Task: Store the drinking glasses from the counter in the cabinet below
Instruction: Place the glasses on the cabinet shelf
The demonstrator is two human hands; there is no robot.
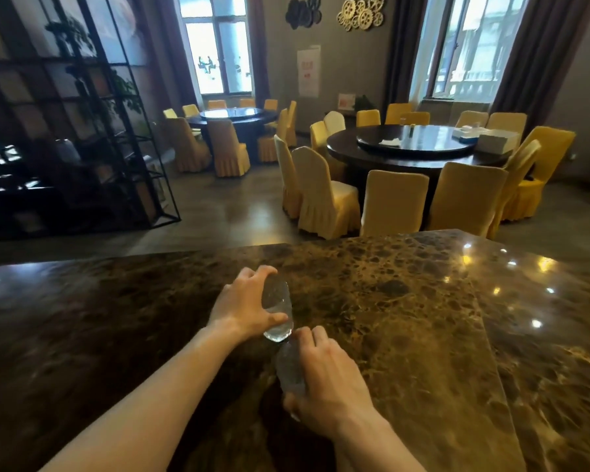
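I judge this to be the pick-up step: I have both glasses in hand over the marble bench (406,301), and neither has gone toward the cabinet, which is out of view below.

My left hand (242,308) is curled around the far drinking glass (277,310), thumb on the near side low down and fingers hooked over the top, so it is clamped on the glass, not spread. That glass tilts, its thick base pointing back toward my right hand. My right hand (327,379) is wrapped around the near drinking glass (291,371), which sits on its left side, between the fingers and the thumb tucked underneath; the grip looks closed firmly on it. The base of the far glass is just beside, perhaps touching, the top of the near one; I cannot tell which. Whether either glass rests on the bench is blurred.

Next, I think, I need to separate the two glasses so they do not knock, then lower both toward the cabinet beneath the bench edge nearest me.
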